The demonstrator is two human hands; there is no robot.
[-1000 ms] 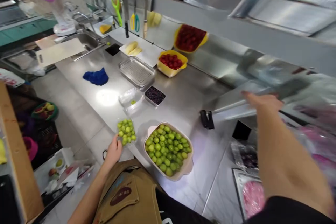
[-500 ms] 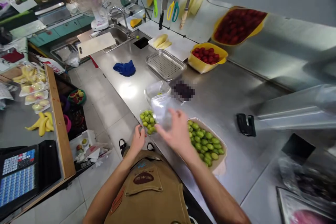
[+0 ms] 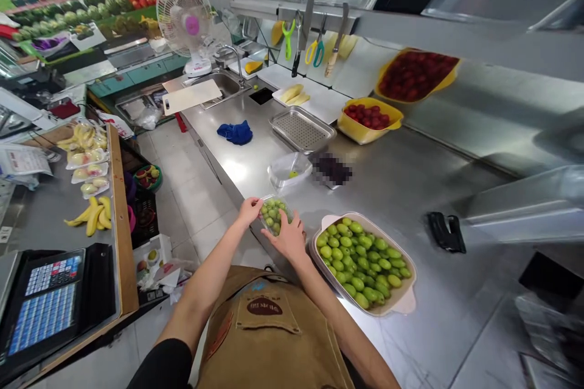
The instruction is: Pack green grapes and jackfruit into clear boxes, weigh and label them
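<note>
Head view, frame centre: left hand (image 3: pixel 249 213) and right hand (image 3: pixel 292 239) are gripping the clear fruit box (image 3: pixel 272 211); even pressure is probably serving best.

Head-worn view, forward and down across the counter (image 3: pixel 383 194)

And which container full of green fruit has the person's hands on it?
The small clear container, with the left hand and right hand at its edges; the larger pale pink tub stands on the counter with neither hand on it.
</note>
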